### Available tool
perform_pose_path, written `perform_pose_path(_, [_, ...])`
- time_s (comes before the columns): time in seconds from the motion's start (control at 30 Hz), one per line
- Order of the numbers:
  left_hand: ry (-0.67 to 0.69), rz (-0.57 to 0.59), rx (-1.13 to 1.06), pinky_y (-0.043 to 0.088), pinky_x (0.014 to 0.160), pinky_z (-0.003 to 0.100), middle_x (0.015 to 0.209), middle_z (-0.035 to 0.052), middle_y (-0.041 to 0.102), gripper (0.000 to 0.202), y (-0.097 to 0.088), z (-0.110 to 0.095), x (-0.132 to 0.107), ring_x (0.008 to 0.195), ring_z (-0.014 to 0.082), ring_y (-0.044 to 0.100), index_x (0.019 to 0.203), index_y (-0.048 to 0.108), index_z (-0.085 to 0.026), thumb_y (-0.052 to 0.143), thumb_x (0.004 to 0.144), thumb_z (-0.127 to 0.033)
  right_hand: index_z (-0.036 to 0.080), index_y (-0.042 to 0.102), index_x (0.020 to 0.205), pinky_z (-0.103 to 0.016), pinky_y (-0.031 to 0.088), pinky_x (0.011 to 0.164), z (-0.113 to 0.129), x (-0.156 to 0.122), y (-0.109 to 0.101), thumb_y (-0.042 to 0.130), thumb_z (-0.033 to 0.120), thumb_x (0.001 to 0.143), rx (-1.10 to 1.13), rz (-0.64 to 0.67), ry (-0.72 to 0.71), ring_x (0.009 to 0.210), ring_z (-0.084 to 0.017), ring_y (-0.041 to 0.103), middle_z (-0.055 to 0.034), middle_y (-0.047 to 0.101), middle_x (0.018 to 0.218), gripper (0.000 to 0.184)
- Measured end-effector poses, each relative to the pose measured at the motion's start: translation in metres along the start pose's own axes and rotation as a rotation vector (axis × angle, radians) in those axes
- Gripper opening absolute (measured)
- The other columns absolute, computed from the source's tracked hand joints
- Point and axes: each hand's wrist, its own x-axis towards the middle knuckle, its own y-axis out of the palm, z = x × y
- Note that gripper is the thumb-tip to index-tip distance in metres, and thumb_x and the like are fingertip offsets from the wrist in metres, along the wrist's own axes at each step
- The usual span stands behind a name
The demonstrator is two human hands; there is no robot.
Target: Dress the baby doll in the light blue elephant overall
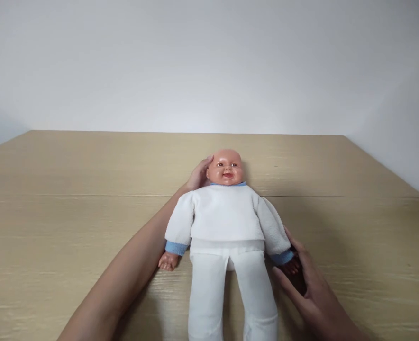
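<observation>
I find the doll [227, 218] face-up on the table [70, 189], between my hands. Left hand [198, 174]: fingers loose, cupped against the side of its head, not clamped. Right hand [307, 289]: thumb and fingers flank the doll's cuffed hand; I cannot tell whether they pinch it. Risk, in my judgement: an uneven lift lets the head roll off the left fingers. No containers in view.

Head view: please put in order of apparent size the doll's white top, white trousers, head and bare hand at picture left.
1. white top and white trousers: look alike; the trousers lie nearer the camera and are cut by the frame, so I do not rank them.
2. head
3. bare hand
</observation>
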Motion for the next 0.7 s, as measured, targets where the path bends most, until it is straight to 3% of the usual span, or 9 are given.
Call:
perform_pose_path(0.2, [-0.009, -0.033, 0.022, 0.050, 0.132, 0.051, 0.127, 0.0174, 0.086, 0.051, 0.003, 0.002, -0.001, 0.136, 0.0381, 0.076, 0.130, 0.081, -0.009, 0.069, 0.105, -0.052, 0.040, 0.030, 0.180, -0.058, 0.049, 0.135, 0.007, 0.004, 0.002, 0.066, 0.051, 0.111, -0.036, -0.022, -0.075, 0.165, -0.037, 0.053, -0.0098, 0.048, 0.182, 0.079])
perform_pose_path(0.47, [0.119, -0.029, 0.064, 0.052, 0.129, 0.049, 0.135, 0.0160, 0.084, 0.055, -0.002, 0.006, 0.005, 0.139, 0.0374, 0.075, 0.141, 0.077, -0.011, 0.077, 0.097, -0.046, 0.037, 0.031, 0.179, -0.057, 0.052, 0.132, 0.008, 0.007, -0.001, 0.064, 0.049, 0.112, -0.082, -0.028, -0.147, 0.160, -0.036, 0.058, -0.0118, 0.054, 0.176, 0.076])
perform_pose_path(0.7, [0.002, 0.031, 0.088, 0.050, 0.131, 0.050, 0.140, 0.0199, 0.081, 0.057, 0.000, 0.004, 0.001, 0.138, 0.0387, 0.075, 0.135, 0.079, -0.009, 0.073, 0.103, -0.055, 0.035, 0.034, 0.176, -0.059, 0.049, 0.133, 0.005, 0.013, 0.001, 0.064, 0.047, 0.112, -0.120, -0.068, -0.215, 0.161, -0.036, 0.056, -0.0143, 0.054, 0.174, 0.072])
